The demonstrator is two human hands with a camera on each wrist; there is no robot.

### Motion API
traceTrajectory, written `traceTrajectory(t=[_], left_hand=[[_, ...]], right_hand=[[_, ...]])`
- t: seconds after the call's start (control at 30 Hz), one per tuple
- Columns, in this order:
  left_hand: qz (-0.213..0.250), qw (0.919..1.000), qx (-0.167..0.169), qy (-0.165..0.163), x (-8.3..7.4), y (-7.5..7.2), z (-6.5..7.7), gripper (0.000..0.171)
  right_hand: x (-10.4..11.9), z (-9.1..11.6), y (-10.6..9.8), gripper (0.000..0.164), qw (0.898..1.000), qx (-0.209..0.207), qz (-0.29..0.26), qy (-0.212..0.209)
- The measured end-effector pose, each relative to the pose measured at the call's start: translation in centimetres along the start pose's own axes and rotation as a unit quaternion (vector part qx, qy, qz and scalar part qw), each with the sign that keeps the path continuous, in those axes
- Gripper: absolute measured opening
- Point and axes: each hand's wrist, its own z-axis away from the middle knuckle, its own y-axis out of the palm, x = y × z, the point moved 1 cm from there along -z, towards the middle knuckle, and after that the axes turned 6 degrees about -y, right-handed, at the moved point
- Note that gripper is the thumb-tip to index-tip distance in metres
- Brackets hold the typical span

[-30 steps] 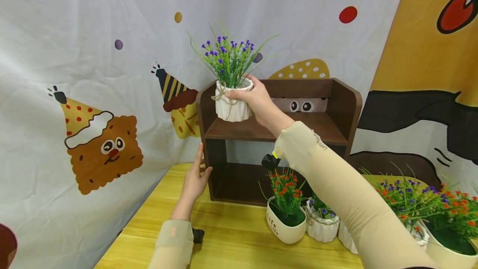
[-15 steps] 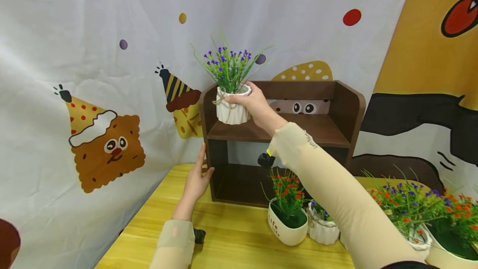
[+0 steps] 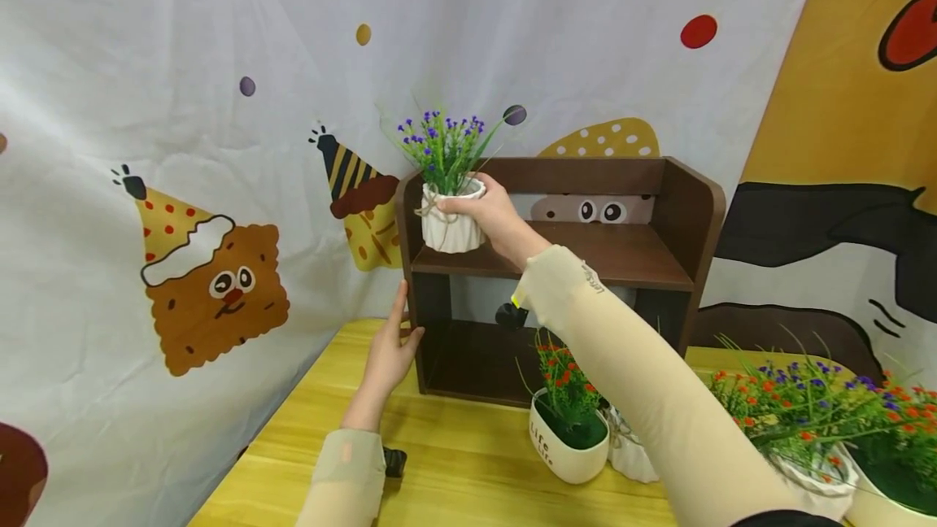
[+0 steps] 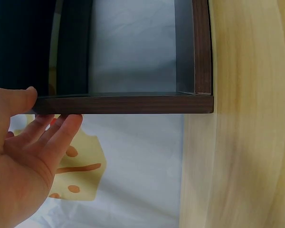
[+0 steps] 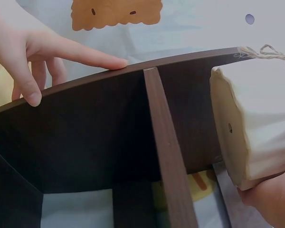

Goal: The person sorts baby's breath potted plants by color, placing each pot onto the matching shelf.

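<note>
My right hand (image 3: 498, 218) grips a white ribbed flowerpot (image 3: 450, 230) with a twine bow. Purple flowers (image 3: 439, 137) and grass-like leaves rise from it. The pot is held at the left end of the upper tier of a dark brown two-tier shelf (image 3: 578, 246); in the right wrist view the pot's underside (image 5: 230, 126) shows, tilted, beside the middle board's edge. My left hand (image 3: 391, 356) holds the shelf's left side panel (image 4: 128, 104), thumb at the inner side and fingers outside.
On the wooden table (image 3: 454, 462), a cream "Life" pot (image 3: 574, 450) with red flowers stands before the shelf's right half. A white pot (image 3: 633, 454) is partly hidden behind my right sleeve. Further flowerpots (image 3: 812, 482) crowd the right. A printed cloth (image 3: 256, 6) hangs behind.
My right hand has lowered the potted purple flowers a little toward the upper tier. My left hand keeps its place on the side panel. The head view has shifted slightly.
</note>
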Motion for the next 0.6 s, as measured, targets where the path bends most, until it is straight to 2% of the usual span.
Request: traceTrajectory(t=[0.17, 0.4, 0.6], left_hand=[[-0.004, 1.0, 0.0, -0.005, 0.0, 0.0, 0.1, 0.087], [-0.005, 1.0, -0.003, -0.002, -0.1, 0.0, 0.1, 0.086], [-0.008, 1.0, 0.001, -0.001, -0.1, 0.1, 0.1, 0.087]], right_hand=[[-0.8, -0.2, 0.5, 0.076, 1.0, 0.001, 0.016, 0.019], [-1.6, -0.2, 0.9, 0.079, 1.0, -0.005, 0.025, 0.017], [-2.2, -0.4, 0.8, 0.09, 0.998, 0.0, 0.058, 0.038]])
